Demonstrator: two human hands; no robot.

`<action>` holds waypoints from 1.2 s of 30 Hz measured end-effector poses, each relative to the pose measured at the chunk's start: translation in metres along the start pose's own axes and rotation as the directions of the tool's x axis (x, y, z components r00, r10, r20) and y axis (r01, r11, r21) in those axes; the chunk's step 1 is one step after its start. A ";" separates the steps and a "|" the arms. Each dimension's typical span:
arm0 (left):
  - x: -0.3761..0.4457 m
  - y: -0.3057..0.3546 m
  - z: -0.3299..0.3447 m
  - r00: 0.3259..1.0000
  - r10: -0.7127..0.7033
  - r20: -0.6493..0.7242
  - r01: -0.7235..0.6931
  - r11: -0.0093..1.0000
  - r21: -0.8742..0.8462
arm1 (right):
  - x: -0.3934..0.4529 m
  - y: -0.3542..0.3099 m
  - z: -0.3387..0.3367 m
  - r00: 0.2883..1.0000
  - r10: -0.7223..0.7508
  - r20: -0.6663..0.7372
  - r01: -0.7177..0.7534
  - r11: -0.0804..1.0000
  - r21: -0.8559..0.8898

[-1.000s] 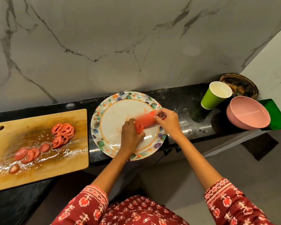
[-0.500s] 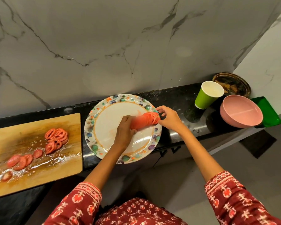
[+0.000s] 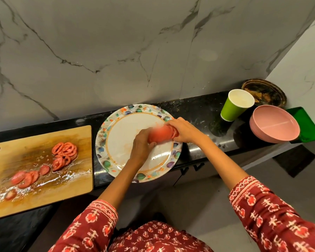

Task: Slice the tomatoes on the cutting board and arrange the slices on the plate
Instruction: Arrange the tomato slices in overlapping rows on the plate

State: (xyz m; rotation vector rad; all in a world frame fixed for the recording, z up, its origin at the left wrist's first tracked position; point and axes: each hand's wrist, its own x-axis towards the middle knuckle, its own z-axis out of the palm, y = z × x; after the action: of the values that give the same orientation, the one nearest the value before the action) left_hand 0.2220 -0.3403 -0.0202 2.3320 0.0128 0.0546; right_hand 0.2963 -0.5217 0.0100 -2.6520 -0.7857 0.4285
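Left hand: my left hand (image 3: 141, 145) curls its fingers round the near end of a row of tomato slices (image 3: 162, 135), above the middle of the plate.
Right hand: my right hand (image 3: 185, 130) grasps the far end of the same row, over the plate's right rim.
Row of tomato slices: held pressed together between both hands; motion blur smears it, so I cannot tell whether it touches the plate or sits just above.
Plate: round floral-rimmed plate (image 3: 107, 161) on the black counter (image 3: 204, 110), just right of the board; I see faint reddish smears on its white centre.
Cutting board: wooden cutting board (image 3: 44, 193) at left, wet with juice, overhanging the counter edge.
Loose slices: a heap of cut tomato rings (image 3: 65, 153) mid-board, and a second fan of slices (image 3: 25, 177) nearer the left edge, with one stray piece below it.
Right side: green paper cup (image 3: 235, 106), upright; pink bowl (image 3: 274, 124) beside it, a green tray (image 3: 307, 122) behind the bowl, a dark round dish (image 3: 269, 91) in the corner.
Backdrop: grey-veined marble wall (image 3: 116, 51).
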 end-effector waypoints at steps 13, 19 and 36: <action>0.003 -0.010 -0.008 1.000 -0.021 -0.009 0.021 0.999 -0.048 | -0.005 -0.002 0.001 0.999 0.049 -0.004 -0.049 0.998 0.027; 0.002 -0.010 -0.005 0.999 -0.028 -0.029 0.027 0.999 -0.021 | -0.003 -0.018 0.014 0.993 -0.065 -0.099 0.048 0.986 -0.162; -0.001 -0.008 -0.010 1.000 -0.029 -0.011 0.028 0.998 -0.054 | 0.017 -0.025 0.008 0.996 -0.082 0.026 0.085 0.990 -0.111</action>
State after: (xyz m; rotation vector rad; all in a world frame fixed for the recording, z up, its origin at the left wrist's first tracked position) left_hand 0.2205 -0.3271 -0.0189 2.2769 0.0499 0.0541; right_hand 0.2958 -0.4904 0.0096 -2.7090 -0.9497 0.4025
